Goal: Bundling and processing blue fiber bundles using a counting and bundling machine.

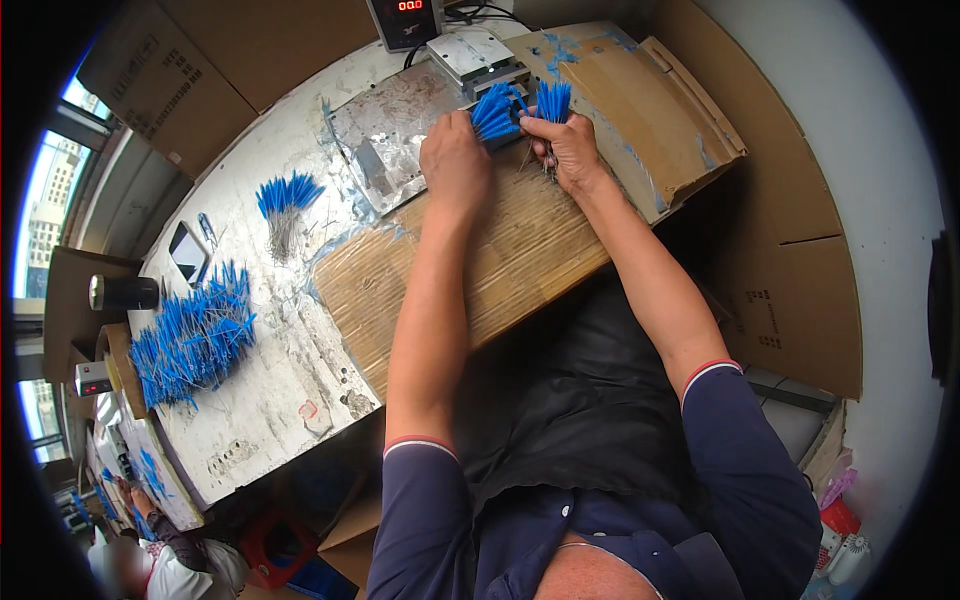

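My left hand (457,158) is closed around a bunch of thin wire leads with blue sleeves (493,112), the blue ends fanning up and to the right. Beside it, my right hand (568,150) grips a second, smaller blue-sleeved bunch (553,101) upright, its bare silvery wires hanging below the fingers. Between the two bunches, one blue piece bridges close to my right fingertips; which hand has hold of it is unclear. Both hands are just in front of a metal fixture block (470,55) on a worn metal plate (400,115).
A small blue-sleeved bundle (287,205) and a large heap of them (195,335) lie on the white table (290,340) at left, near a phone (187,252) and dark cup (125,293). A red-digit display (407,22) stands behind. Cardboard (650,110) covers the right. Another person (185,565) sits lower left.
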Demonstrator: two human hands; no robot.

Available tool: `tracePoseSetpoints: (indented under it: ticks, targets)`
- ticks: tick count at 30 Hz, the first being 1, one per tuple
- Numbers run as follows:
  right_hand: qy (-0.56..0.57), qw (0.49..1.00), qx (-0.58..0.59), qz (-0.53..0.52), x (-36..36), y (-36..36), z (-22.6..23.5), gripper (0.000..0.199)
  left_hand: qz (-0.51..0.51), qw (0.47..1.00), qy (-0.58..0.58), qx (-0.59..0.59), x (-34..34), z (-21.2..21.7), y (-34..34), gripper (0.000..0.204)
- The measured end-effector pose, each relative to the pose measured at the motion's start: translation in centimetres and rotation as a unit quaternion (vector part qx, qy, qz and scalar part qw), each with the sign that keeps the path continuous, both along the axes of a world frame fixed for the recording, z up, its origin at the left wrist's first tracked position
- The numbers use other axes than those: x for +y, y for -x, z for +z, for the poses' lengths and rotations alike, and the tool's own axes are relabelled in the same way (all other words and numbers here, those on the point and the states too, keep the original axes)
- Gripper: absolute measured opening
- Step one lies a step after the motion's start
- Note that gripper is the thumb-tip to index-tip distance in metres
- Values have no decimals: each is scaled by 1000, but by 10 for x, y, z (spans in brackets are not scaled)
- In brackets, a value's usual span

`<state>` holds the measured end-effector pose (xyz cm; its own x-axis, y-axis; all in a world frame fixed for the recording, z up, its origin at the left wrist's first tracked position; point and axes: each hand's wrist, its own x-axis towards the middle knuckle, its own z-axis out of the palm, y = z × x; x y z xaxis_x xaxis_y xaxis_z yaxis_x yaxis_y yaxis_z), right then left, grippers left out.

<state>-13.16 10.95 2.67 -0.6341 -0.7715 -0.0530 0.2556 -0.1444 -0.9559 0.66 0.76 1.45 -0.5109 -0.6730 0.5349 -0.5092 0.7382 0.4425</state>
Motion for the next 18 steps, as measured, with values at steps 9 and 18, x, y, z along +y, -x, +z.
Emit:
tracePoseSetpoints:
  ticks: [9, 18]
  targets:
    - [-6, 999, 20, -38, 3, -9, -3, 15, 8, 999, -1, -44, 3, 4, -3, 27]
    - [18, 998, 30, -45, 8, -13, -6, 15, 44, 998, 34, -40, -1, -4, 1, 18]
